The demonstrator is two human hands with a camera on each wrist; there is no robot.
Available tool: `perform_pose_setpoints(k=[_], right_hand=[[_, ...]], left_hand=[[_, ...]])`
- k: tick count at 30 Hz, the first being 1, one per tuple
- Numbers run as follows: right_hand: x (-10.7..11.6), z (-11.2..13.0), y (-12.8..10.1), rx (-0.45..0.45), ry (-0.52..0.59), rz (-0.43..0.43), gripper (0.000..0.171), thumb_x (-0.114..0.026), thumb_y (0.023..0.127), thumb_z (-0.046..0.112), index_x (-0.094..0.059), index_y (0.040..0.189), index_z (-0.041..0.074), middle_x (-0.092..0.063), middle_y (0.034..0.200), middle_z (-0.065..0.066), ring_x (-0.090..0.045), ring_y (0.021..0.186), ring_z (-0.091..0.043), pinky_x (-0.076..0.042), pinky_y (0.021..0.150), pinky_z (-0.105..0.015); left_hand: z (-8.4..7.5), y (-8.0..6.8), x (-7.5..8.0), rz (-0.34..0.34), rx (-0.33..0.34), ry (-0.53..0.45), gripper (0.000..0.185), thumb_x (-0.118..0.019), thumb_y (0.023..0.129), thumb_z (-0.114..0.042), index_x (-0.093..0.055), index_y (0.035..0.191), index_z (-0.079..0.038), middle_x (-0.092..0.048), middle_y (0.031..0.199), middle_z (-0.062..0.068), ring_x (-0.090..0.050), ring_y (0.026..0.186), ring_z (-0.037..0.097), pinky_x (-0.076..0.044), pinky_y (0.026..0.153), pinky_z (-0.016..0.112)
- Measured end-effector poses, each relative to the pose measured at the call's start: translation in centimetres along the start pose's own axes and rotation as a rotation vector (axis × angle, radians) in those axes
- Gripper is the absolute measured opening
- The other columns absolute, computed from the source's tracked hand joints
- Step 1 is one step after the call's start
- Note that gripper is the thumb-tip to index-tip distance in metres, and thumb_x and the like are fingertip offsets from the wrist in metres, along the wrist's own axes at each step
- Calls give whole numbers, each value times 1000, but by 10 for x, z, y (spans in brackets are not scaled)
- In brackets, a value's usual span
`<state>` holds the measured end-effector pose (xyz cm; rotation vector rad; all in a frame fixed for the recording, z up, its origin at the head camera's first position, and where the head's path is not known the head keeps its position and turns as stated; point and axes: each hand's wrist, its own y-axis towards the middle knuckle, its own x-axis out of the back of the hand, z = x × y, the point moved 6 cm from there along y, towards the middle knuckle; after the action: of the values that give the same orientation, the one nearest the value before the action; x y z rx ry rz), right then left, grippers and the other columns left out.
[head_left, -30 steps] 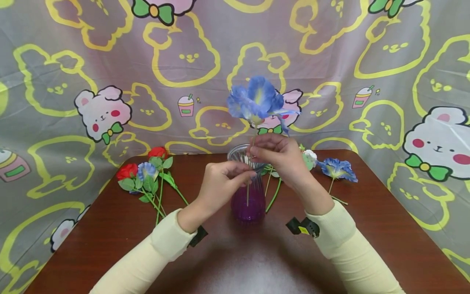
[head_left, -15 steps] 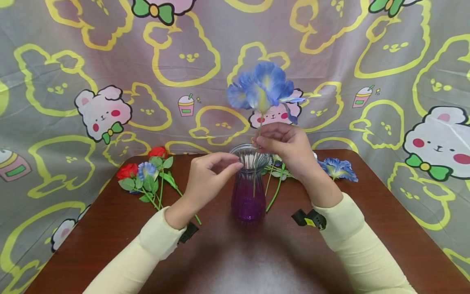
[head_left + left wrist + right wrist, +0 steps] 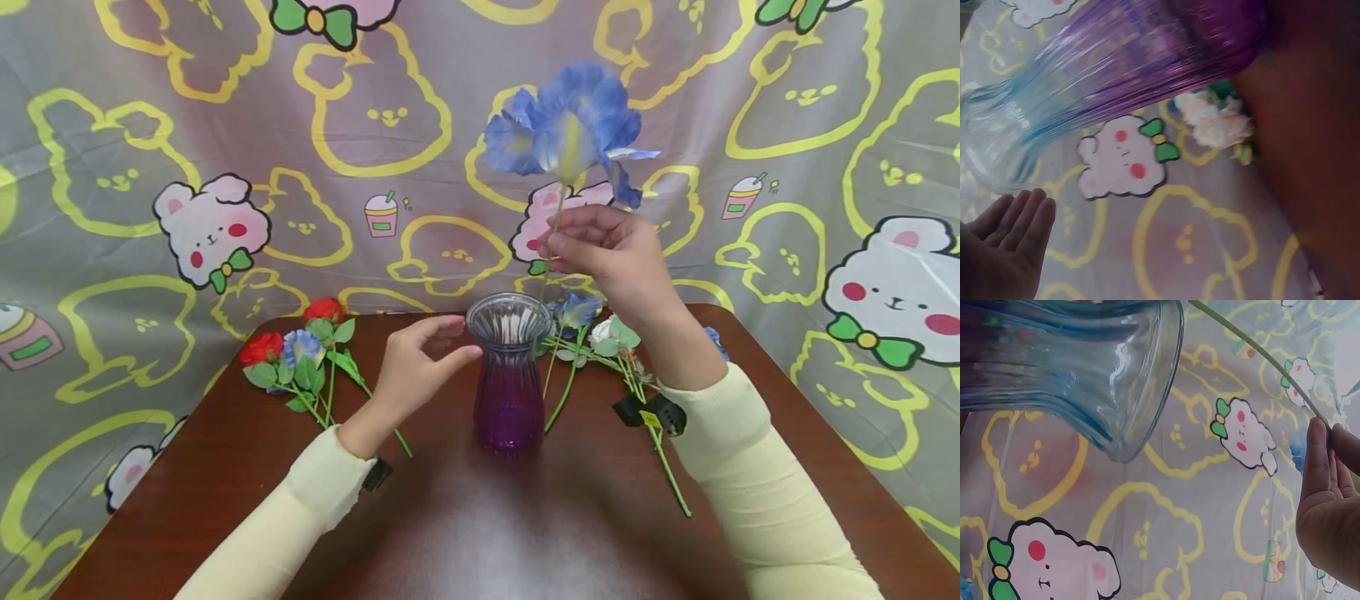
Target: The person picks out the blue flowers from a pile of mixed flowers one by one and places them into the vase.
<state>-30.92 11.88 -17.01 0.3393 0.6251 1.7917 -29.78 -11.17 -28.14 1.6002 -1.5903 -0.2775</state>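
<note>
Nearest us it's two pale yellow sleeves (image 3: 780, 500) over a dark brown table (image 3: 480, 542). Left hand (image 3: 420, 358) has nothing in it, thumb and fingers apart, right by the rim of the one purple-tinted glass vase (image 3: 510, 400); can't tell if it's touching. Right hand (image 3: 615, 254) pinches the stem (image 3: 1260, 349) of one blue artificial flower (image 3: 570, 125), bloom up above the vase, stem slanting down by the mouth. Can't tell whether the end sits inside the rim or just beside it. I'd call the step in hand holding that flower up to the vase; next move calls for a steady pinch and the end lined up with the mouth, imo. Further back I count two red roses (image 3: 262, 348) and at least one blue bloom (image 3: 302, 346) on the left, then at least one white flower (image 3: 602, 332) and two more blue flowers (image 3: 579, 310) on the right, one mostly behind the right arm. Behind everything: cartoon-print cloth (image 3: 255, 150).
</note>
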Motion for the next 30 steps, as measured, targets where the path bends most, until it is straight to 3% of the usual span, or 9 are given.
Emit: perform_pose_setpoints(k=[3,6,16,24,30], right_hand=[[3,0,4,0,-2,-15,10,-67,86,-6,-69,94,0,-71,86,-12,-71,82,-22,-58,73,-34],[5,-1,9,-6,-9,-34,9,-69,86,-5,-69,94,-1,-70,88,-12,-70,82,-22,-58,74,-33],[4,2,20,-6,-5,-57,13,-70,85,-4,-68,98,-6,-71,92,-14,-70,84,-22,-57,75,-33],[-3,-3,25,16,-56,-29,15,-72,85,-3,-67,98,-9,-71,92,-14,-70,84,-25,-57,74,-35],[-5,-19,19,7,-169,1,18,-71,86,-1,-67,101,-9,-72,90,-10,-71,82,-21,-58,73,-33]], left_hand=[[14,-5,-12,90,89,18,54,-86,75,-26,-66,120,-4,-69,111,9,-67,99,23,-54,86,38],[23,-8,-23,150,135,31,62,-86,74,-29,-62,126,-5,-67,117,8,-65,105,24,-52,90,39],[34,-16,-48,270,161,19,72,-87,73,-30,-56,134,-8,-64,124,6,-60,113,20,-49,95,35],[34,-16,-57,278,140,77,69,-87,74,-31,-58,130,-5,-65,121,7,-60,110,20,-50,91,39],[35,-18,-60,268,123,101,64,-86,74,-30,-60,125,-4,-67,115,7,-62,100,19,-52,85,39]])
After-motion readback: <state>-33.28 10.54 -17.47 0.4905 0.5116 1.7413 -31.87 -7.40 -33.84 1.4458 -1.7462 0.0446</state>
